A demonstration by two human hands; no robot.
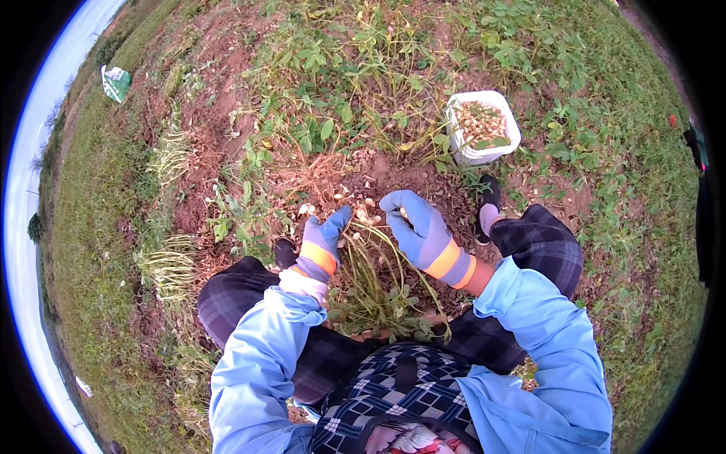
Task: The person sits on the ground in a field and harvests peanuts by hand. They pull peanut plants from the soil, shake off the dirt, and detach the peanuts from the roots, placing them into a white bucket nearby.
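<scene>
In a blue and grey work glove with an orange cuff, my left hand (324,235) grips the root end of a pulled peanut plant (366,269). The stems hang back towards my lap, leaves lowest. Pale peanut pods (366,215) cluster at its roots, between my two hands. My right hand (413,227), gloved the same way, is curled just right of that cluster. A pale peanut pod (403,213) shows between its thumb and fingers; the rest of its grip is hidden.
A white plastic bucket (513,133) of peanut pods stands ahead on the right, near my shoe (489,196). Leafy peanut plants (317,122) grow ahead. Bundles of pulled plants (170,267) lie left on the soil. A green and white bag (116,84) sits far left.
</scene>
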